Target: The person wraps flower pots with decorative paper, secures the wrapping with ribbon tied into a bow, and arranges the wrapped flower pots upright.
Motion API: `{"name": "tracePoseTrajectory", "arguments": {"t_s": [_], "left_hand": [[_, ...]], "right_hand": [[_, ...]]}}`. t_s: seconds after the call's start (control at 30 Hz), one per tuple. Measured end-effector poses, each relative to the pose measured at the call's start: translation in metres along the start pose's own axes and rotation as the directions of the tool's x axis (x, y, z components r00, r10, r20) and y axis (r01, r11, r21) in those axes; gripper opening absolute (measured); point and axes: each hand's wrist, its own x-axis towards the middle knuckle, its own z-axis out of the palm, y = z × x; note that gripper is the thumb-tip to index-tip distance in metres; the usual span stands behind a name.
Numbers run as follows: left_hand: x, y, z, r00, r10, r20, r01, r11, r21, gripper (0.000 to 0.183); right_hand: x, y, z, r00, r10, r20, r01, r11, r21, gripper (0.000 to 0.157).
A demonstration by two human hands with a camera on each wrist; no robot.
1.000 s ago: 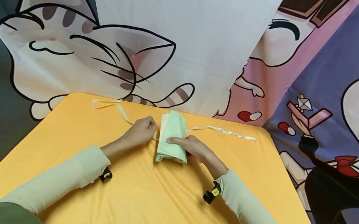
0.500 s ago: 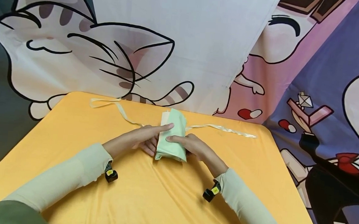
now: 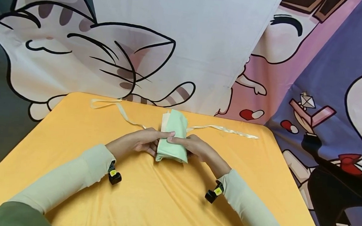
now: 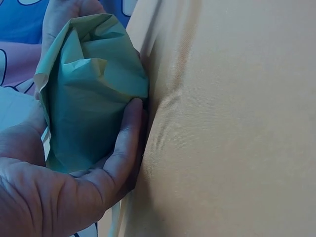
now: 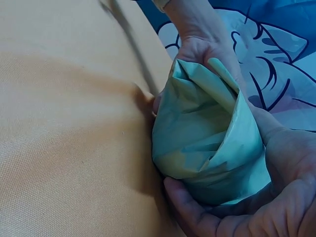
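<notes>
A mint-green paper-wrapped bundle (image 3: 173, 149) stands near the middle of the yellow table, its folded, crumpled end towards me. My left hand (image 3: 142, 138) grips it from the left, thumb across the top face and fingers curled beneath its side. From the right, my right hand (image 3: 197, 147) holds it too, the thumb lying on the front near the left thumb. In the left wrist view, creased folds close the end of the bundle (image 4: 94, 89). The right wrist view has the right hand's fingers (image 5: 195, 210) bent under the bundle (image 5: 207, 143). A pale strip shows along its left edge.
A cream ribbon runs behind the bundle, with a looped left end (image 3: 106, 103) and a twisted right end (image 3: 227, 131) flat on the yellow tablecloth (image 3: 149, 202). Cartoon-printed cloth (image 3: 185, 50) hangs directly behind the table's back edge.
My left hand, earlier a loose fist beside the bundle near the ribbon, has moved right and taken hold of the bundle; its thumb has slid lower. The right hand keeps its hold.
</notes>
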Motion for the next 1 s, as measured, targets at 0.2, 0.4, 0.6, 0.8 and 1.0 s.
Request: {"name": "tracePoseTrajectory", "arguments": {"t_s": [0.2,0.4,0.6,0.8,1.0], "left_hand": [[-0.001,-0.002,0.000,0.998,0.052,0.025,-0.052,0.999,0.006,0.062],[-0.004,-0.009,0.002,0.994,0.108,0.006,-0.108,0.993,0.039,0.058],[-0.009,-0.015,0.008,0.980,0.196,-0.031,-0.194,0.979,0.063,0.056],[-0.015,-0.018,0.015,0.963,0.267,-0.027,-0.265,0.962,0.060,0.056],[-0.019,-0.019,0.018,0.957,0.289,-0.035,-0.287,0.956,0.065,0.057]], "right_hand": [[-0.003,0.001,-0.002,1.000,-0.020,0.013,0.020,1.000,-0.003,0.053],[-0.006,0.004,0.001,0.998,-0.061,0.005,0.061,0.998,-0.008,0.054],[-0.010,0.013,0.006,0.993,-0.118,-0.022,0.118,0.993,-0.003,0.060],[-0.013,0.019,0.010,0.988,-0.156,-0.017,0.157,0.986,0.057,0.059],[-0.018,0.019,0.010,0.984,-0.179,0.022,0.178,0.983,0.046,0.061]]}}
